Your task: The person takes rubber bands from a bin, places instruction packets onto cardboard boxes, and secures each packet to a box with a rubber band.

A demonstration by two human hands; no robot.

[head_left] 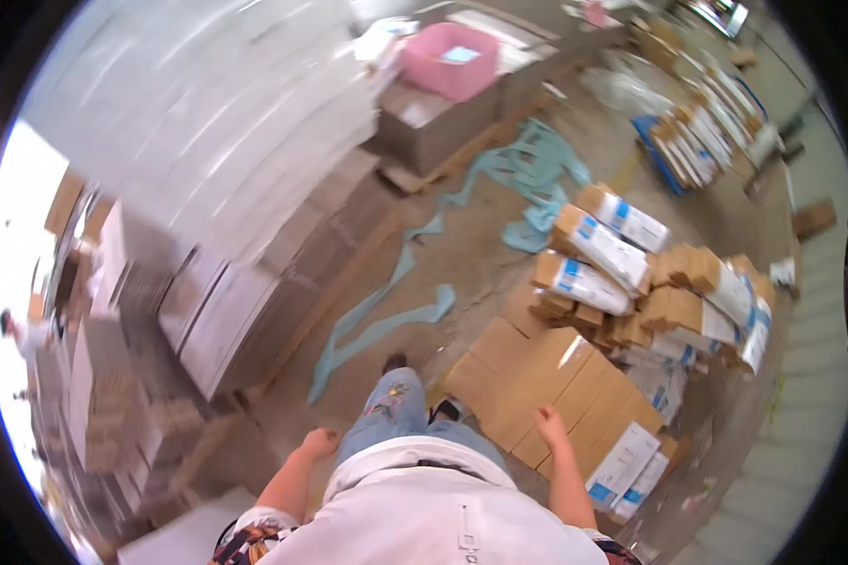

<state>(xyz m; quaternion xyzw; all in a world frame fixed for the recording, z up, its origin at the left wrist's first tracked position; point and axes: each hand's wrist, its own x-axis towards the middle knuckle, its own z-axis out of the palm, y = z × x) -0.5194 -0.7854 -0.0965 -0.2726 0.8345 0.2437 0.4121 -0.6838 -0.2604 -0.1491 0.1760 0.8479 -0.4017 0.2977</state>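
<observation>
My left hand (321,443) hangs beside my left thigh, its fingers loosely curled, with nothing visible in it. My right hand (549,426) is on the other side of my body, fingers also curled in. Seen from above, it overlaps a flattened cardboard sheet (513,381) on the floor; the view does not show any contact. Close to that forearm lie white-and-blue wrapped bundles (622,464). Beyond the sheet is a pile of brown cardboard bundles (669,306) with white-and-blue wrapping.
Long teal strips (377,330) trail over the floor to a heap (537,179). On the left stand stacks of grey board (231,325) and a tall film-wrapped stack (207,113). A pink bin (450,61) rests on a stack; another person (30,331) is at far left.
</observation>
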